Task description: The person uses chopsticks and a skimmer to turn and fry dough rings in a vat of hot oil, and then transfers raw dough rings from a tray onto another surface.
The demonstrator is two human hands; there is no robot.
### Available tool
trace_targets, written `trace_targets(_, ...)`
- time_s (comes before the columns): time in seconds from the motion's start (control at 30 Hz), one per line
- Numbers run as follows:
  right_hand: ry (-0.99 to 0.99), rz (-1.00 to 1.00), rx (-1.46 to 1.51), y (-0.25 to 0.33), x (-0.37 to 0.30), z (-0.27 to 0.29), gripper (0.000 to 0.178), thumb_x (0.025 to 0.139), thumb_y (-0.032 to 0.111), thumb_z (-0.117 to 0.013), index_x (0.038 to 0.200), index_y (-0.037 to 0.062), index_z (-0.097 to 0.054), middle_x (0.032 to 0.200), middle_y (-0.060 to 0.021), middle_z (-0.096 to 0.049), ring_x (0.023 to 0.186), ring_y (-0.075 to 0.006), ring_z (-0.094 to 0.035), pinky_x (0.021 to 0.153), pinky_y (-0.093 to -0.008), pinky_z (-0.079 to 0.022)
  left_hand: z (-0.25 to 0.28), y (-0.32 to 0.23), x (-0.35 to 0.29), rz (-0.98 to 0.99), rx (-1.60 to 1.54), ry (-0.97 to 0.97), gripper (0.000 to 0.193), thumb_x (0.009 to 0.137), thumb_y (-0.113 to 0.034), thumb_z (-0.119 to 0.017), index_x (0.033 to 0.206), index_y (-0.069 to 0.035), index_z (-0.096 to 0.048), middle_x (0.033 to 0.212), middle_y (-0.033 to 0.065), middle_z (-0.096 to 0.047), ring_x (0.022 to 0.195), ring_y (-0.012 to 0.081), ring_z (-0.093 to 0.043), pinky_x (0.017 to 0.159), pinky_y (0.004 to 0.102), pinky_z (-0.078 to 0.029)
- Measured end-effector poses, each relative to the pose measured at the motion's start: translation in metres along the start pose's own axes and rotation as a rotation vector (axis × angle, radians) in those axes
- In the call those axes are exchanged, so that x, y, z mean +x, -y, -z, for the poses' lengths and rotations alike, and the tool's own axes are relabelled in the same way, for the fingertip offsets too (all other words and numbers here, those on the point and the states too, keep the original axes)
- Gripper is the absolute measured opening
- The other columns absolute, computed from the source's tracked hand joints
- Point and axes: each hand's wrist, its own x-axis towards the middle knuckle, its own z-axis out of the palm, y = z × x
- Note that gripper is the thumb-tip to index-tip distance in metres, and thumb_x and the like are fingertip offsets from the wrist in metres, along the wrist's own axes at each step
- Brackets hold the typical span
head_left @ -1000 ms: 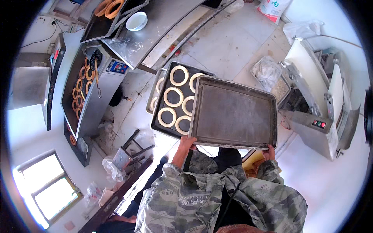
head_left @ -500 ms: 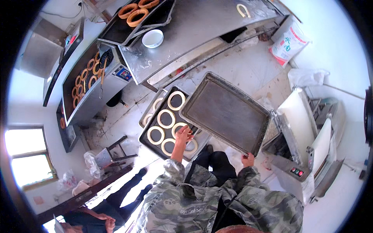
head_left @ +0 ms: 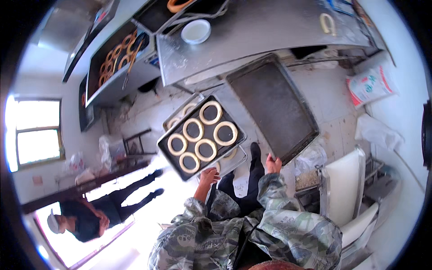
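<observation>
A dark baking tray (head_left: 238,145) carries several pale dough rings (head_left: 205,150), laid flat in rows. It lies crosswise over another tray (head_left: 243,157), where more pale rings partly show. My left hand (head_left: 208,175) is at its near edge, fingers curled and apparently gripping the rim; the fingertips are partly hidden. To the right, my right hand (head_left: 273,163) grips the near edge of a large baking tray with nothing on it (head_left: 274,103). That tray is tilted, its far end reaching toward the metal worktable.
A metal worktable (head_left: 270,31) crosses the far side, bearing a white bowl (head_left: 195,31) and a bent dough strip (head_left: 327,24). Browned rings (head_left: 108,67) fill a fryer at far left. A white-belted machine (head_left: 344,184) and white-red sack (head_left: 370,87) stand right. Another person (head_left: 92,213) is at lower left.
My left hand has moved from over the dough rings to their tray's near edge. The bare tray in my right hand has swung away from the dough tray, its far end toward the worktable.
</observation>
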Motion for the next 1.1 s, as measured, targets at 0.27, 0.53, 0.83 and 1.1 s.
trace_targets(0.27,0.273,-0.442,1.026,0.025,0.175,-0.093,0.023,0.087,0.015,-0.058,0.102,-0.0001,-0.065,0.099,-0.0122,-0.067,0.093,-0.0278,-0.064,0.074,-0.0372,-0.056,-0.022,0.041,0.005,0.094,-0.006,-0.155,0.036,0.086,-0.017,-0.057,0.118,-0.001,-0.060,0.084,0.0097,-0.065,0.062,0.0173,-0.067,0.049,0.0264,-0.049)
trace_targets(0.53,0.308,-1.224,1.820,0.122,0.255,-0.181,0.028,0.091,0.018,-0.054,0.112,0.0001,-0.061,0.113,-0.0139,-0.064,0.102,-0.0309,-0.062,0.086,-0.0432,-0.054,0.025,0.068,0.055,0.118,-0.136,-0.329,0.034,0.085,-0.018,-0.057,0.113,0.001,-0.062,0.079,0.0072,-0.065,0.063,0.0162,-0.066,0.047,0.0261,-0.049)
trace_targets(0.83,0.889,-0.623,0.999,0.245,0.180,-0.237,0.027,0.097,0.026,-0.051,0.116,0.0072,-0.054,0.114,-0.0139,-0.065,0.102,-0.0268,-0.064,0.077,-0.0375,-0.053,0.046,-0.034,0.227,-0.539,0.224,-0.693,0.027,0.082,-0.022,-0.059,0.094,0.000,-0.065,0.074,0.0144,-0.062,0.072,0.0217,-0.062,0.062,0.0379,-0.047)
trace_targets(1.1,0.838,-0.672,0.449,0.144,0.117,-0.110,0.030,0.094,0.027,-0.055,0.117,0.0079,-0.055,0.112,-0.0126,-0.066,0.096,-0.0222,-0.066,0.071,-0.0326,-0.053,0.005,-0.094,0.377,-0.111,0.211,-0.719,0.042,0.074,-0.033,-0.073,0.076,0.007,-0.063,0.071,0.0239,-0.063,0.073,0.0397,-0.063,0.066,0.0464,-0.048)
